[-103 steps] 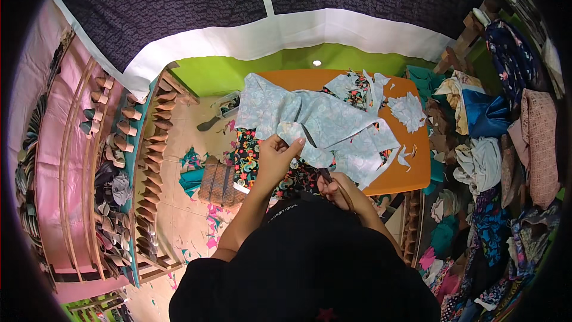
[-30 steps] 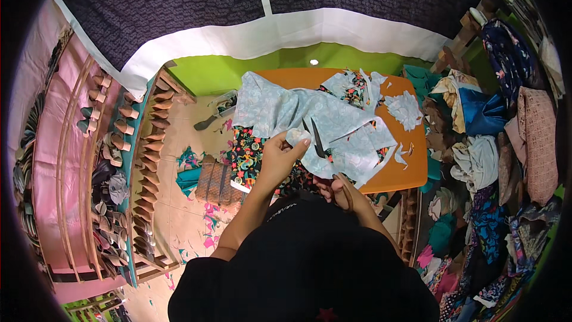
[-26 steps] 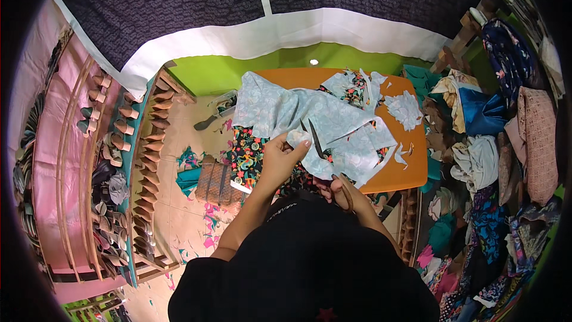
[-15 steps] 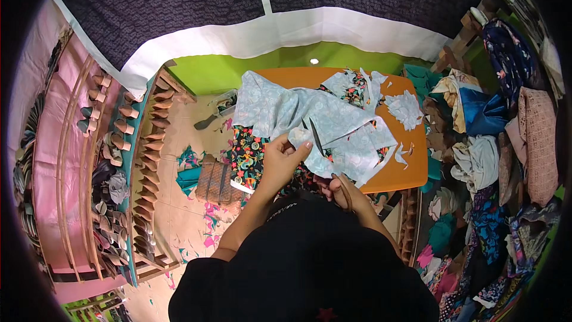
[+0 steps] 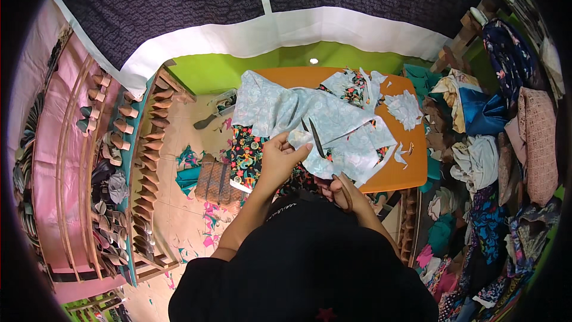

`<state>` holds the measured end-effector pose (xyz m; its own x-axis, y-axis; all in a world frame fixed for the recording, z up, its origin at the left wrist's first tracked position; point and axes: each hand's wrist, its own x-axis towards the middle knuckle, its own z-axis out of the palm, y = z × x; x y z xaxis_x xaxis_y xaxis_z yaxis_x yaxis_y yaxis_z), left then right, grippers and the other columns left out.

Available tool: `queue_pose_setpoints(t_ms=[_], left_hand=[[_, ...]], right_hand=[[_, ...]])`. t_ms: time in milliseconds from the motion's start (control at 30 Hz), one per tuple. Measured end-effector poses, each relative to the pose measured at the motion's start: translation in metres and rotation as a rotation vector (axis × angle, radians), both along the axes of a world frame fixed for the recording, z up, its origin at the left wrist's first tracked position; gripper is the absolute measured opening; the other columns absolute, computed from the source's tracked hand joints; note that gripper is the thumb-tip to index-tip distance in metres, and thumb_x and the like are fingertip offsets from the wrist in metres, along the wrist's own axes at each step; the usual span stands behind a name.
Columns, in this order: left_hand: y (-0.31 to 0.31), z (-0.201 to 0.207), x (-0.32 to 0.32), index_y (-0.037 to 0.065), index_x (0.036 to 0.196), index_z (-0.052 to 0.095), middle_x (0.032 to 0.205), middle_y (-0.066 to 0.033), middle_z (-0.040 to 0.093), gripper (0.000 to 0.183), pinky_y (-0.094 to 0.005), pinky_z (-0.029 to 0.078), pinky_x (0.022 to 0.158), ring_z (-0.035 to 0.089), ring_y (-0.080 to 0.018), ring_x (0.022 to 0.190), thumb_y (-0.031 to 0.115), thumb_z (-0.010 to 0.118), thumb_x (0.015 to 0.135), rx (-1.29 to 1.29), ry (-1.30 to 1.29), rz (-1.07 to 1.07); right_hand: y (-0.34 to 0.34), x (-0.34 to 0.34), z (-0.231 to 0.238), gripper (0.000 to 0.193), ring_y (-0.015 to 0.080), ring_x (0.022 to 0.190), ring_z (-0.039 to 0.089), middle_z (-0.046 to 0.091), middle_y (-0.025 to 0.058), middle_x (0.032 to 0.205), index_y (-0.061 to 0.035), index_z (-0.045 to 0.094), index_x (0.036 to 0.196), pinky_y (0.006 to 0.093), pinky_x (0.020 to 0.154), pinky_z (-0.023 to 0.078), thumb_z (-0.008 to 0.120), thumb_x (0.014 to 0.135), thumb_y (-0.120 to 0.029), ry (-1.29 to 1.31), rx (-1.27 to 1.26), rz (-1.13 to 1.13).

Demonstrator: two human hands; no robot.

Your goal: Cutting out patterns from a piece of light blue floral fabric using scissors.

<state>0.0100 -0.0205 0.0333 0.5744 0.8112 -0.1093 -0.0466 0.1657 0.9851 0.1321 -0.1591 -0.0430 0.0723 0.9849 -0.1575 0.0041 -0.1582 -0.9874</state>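
Observation:
A large patterned cloth [image 5: 298, 104] lies bunched on the table, its pale reverse side mostly up and its black floral face showing at the left and underneath. My left hand [image 5: 276, 161] is closed on the cloth's near part, thumb and fingers pinching it. In my right hand [image 5: 344, 192], close to my body, is a pair of scissors [image 5: 317, 140]. Their dark blades reach up through the cloth, the tips slightly apart, just right of my left fingers. A brown handle loop shows at the right hand; part of the scissors is hidden by cloth.
Pale offcuts [image 5: 404, 110] lie on the right side of the orange table [image 5: 411, 170]. Piled fabrics [image 5: 476, 161] crowd the right side. On the left, a rack [image 5: 149, 173] carries several shoe forms. A brown bag [image 5: 213, 180] and colourful scraps are on the tiled floor.
My left hand has shifted very slightly left and down with the pinched cloth. The scissors and my right hand stay nearly in place.

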Motion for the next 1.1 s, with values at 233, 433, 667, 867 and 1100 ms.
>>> queue_pose_setpoints(t_ms=[233, 433, 667, 867, 1100], left_hand=[[0.001, 0.002, -0.001, -0.004, 0.090, 0.057, 0.075, -0.0018, 0.059, 0.021, -0.0132, 0.036, 0.049, 0.047, 0.0005, 0.057, 0.001, 0.064, 0.071, -0.059, -0.045, -0.008], [0.005, -0.007, -0.005, -0.003, 0.088, 0.058, 0.071, 0.0002, 0.058, 0.018, -0.0131, 0.033, 0.046, 0.044, 0.0018, 0.053, 0.002, 0.063, 0.072, -0.051, -0.012, -0.068], [0.000, 0.012, -0.002, -0.001, 0.083, 0.058, 0.066, 0.0024, 0.055, 0.012, -0.0146, 0.031, 0.045, 0.042, 0.0000, 0.051, 0.001, 0.062, 0.072, -0.096, -0.058, -0.037], [0.003, 0.001, -0.003, 0.000, 0.083, 0.058, 0.065, 0.0036, 0.054, 0.012, -0.0149, 0.030, 0.045, 0.042, 0.0002, 0.051, 0.002, 0.063, 0.072, -0.088, -0.022, -0.036], [0.006, 0.002, -0.005, -0.003, 0.088, 0.058, 0.070, 0.0003, 0.058, 0.018, -0.0133, 0.032, 0.045, 0.044, 0.0011, 0.052, 0.002, 0.064, 0.072, -0.088, -0.068, -0.041]], right_hand=[[0.004, -0.003, 0.040, 0.049, 0.0089, 0.052, 0.036, 0.042, 0.0005, 0.065, -0.0026, 0.043, 0.090, 0.0221, 0.047, 0.033, 0.037, 0.084, -0.051, -0.198, 0.057, 0.019], [-0.007, -0.002, 0.041, 0.033, 0.0101, 0.057, 0.043, 0.044, 0.0009, 0.068, -0.0009, 0.040, 0.098, 0.0228, 0.054, 0.037, 0.036, 0.089, -0.033, 0.006, 0.108, -0.056], [0.000, 0.001, 0.033, 0.030, 0.0080, 0.055, 0.038, 0.041, -0.0017, 0.068, -0.0026, 0.044, 0.090, 0.0205, 0.052, 0.033, 0.034, 0.090, -0.031, 0.037, 0.035, 0.057], [-0.002, 0.003, 0.023, 0.042, 0.0241, 0.081, 0.053, 0.052, 0.0164, 0.097, 0.0022, 0.039, 0.114, 0.0278, 0.072, 0.042, 0.051, 0.077, -0.012, 0.167, -0.126, 0.054], [0.001, -0.002, 0.048, 0.042, 0.0086, 0.065, 0.044, 0.047, 0.0007, 0.076, -0.0021, 0.046, 0.089, 0.0208, 0.054, 0.036, 0.046, 0.081, -0.044, -0.047, 0.021, -0.048]])
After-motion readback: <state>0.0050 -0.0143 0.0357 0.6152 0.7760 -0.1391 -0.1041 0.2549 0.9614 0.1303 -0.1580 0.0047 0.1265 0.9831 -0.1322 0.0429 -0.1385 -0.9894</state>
